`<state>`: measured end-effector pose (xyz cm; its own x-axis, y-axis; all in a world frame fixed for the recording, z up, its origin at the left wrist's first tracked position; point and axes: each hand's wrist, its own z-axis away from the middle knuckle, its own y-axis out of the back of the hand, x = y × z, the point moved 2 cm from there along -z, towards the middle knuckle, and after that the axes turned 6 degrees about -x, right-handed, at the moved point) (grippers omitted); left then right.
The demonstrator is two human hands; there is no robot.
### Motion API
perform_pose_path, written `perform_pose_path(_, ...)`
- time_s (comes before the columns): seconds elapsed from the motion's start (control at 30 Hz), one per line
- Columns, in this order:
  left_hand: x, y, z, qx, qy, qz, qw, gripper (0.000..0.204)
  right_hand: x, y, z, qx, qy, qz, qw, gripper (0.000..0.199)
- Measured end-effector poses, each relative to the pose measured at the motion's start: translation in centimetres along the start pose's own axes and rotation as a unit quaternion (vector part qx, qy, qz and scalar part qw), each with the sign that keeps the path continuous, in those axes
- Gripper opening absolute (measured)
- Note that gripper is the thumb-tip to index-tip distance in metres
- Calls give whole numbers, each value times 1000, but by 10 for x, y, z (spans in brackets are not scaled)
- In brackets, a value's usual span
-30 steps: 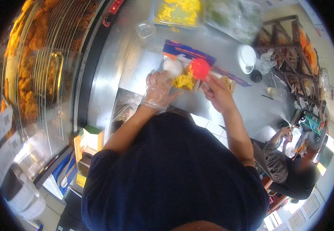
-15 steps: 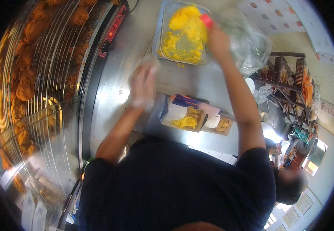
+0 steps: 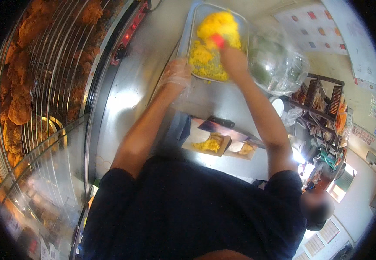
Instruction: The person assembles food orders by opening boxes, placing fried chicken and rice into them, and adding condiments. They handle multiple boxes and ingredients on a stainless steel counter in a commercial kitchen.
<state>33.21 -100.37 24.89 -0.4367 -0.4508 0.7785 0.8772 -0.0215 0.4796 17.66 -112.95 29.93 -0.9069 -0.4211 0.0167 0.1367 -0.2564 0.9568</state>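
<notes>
A shallow metal tray [image 3: 191, 58] at the far side of the counter holds crumbly yellow food [image 3: 216, 26], likely yellow rice. My right hand [image 3: 235, 61] reaches over the tray, closed round a small red scoop-like tool [image 3: 217, 41]; motion blurs its shape. My left hand [image 3: 176, 73], in a clear plastic glove, is at the tray's near left edge, its fingers closed against the rim. Nearer to me stand two open cardboard boxes: the left box [image 3: 190, 145] holds yellow food and a browned piece, the right box [image 3: 240, 154] a browned piece and white paper.
A black-handled knife [image 3: 222, 121] lies just behind the boxes. A clear plastic bag [image 3: 279, 65] with something green sits right of the tray. On the left is a glass-fronted case with fried pieces [image 3: 21, 104] on wire racks. A dark rack [image 3: 322, 102] and another person [image 3: 317, 210] are at right.
My left hand has moved forward and right to the tray's edge. My right hand has brought the red tool nearer and left over the yellow food. The view has shifted slightly.
</notes>
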Motion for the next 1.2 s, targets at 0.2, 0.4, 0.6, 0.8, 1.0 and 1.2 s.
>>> perform_pose_path(0.2,-1,-2,-4,4,15,79,997,20,-28,-15,19,11,35,-28,999,35)
perform_pose_path(0.4,-24,-24,-24,3,-6,147,989,20,-13,-10,51,-23,256,40,966,42)
perform_pose_path(0.6,-9,-15,-11,-23,-5,89,996,27,34,33,-2,-24,274,89,957,41)
perform_pose_path(0.8,10,2,7,-47,41,103,993,29,4,6,-9,71,146,121,979,46)
perform_pose_path(1.0,-6,-10,-6,-34,27,72,996,30,-15,-10,13,-8,225,61,972,47)
perform_pose_path(1.2,-12,-18,-10,-23,44,103,993,32,2,-1,57,-150,289,0,945,42)
